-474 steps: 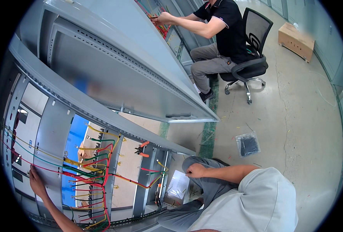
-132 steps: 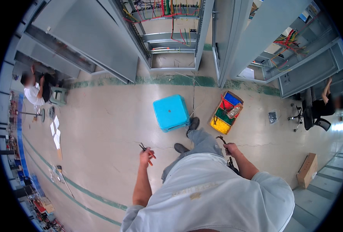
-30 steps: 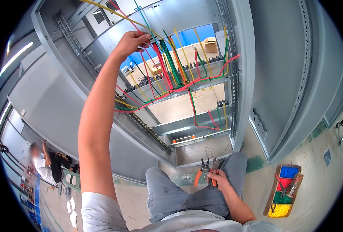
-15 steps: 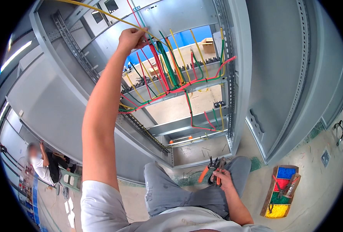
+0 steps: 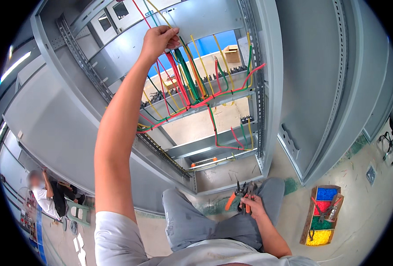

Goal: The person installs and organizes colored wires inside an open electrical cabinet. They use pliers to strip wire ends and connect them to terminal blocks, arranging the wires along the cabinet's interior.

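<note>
My left hand [image 5: 158,43] is raised at the upper part of an open metal cabinet, fingers pinched on a yellow wire [image 5: 160,13] that runs up out of view. Just beneath it stands a bundle of green wires [image 5: 185,71], with red wires [image 5: 177,71] alongside. The bundle joins a tied harness [image 5: 199,104] lying along a crossbar. Low in front of my lap, my right hand [image 5: 255,206] is closed around orange-handled pliers [image 5: 232,200]. A second dark tool head [image 5: 251,188] shows beside them in the same hand; its kind is unclear.
A divided tray [image 5: 306,224] of blue, red, green and yellow small parts, with tools on top, sits on the floor at right. The cabinet's grey upright [image 5: 271,88] stands right of the wiring. Another person [image 5: 46,193] sits at far left beside a green stool [image 5: 80,213].
The yellow wire's upper length has swung from the far left to nearly upright above my left hand. That hand has moved slightly right. My right hand still holds the tools by my lap.
</note>
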Motion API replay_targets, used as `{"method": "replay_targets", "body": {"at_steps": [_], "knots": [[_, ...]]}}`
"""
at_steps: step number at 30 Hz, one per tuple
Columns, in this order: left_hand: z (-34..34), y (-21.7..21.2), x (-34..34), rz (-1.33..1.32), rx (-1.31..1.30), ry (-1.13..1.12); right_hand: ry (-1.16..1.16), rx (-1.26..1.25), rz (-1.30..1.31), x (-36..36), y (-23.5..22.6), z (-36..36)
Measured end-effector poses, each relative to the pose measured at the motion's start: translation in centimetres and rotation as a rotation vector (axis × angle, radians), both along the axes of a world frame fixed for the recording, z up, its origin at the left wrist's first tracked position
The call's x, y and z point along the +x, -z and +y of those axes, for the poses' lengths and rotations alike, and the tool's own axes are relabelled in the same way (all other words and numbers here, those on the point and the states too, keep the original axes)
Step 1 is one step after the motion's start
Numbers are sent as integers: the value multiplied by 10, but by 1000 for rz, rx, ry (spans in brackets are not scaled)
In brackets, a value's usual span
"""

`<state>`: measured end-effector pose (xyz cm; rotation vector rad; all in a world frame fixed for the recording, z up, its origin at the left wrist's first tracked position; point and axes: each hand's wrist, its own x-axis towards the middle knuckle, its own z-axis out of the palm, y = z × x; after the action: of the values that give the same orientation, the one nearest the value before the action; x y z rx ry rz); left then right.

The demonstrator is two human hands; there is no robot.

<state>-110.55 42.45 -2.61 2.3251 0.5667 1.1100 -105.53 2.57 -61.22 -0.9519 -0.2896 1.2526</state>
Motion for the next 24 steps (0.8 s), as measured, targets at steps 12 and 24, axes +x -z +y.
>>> {"method": "replay_targets", "body": {"at_steps": [12,24], "knots": [[55,-43,55,-19,-81,-229,20,-51,-17,8,5,5],[-8,-21,1,15,233,-365,94,-15,-19,3,4,-11]]}}
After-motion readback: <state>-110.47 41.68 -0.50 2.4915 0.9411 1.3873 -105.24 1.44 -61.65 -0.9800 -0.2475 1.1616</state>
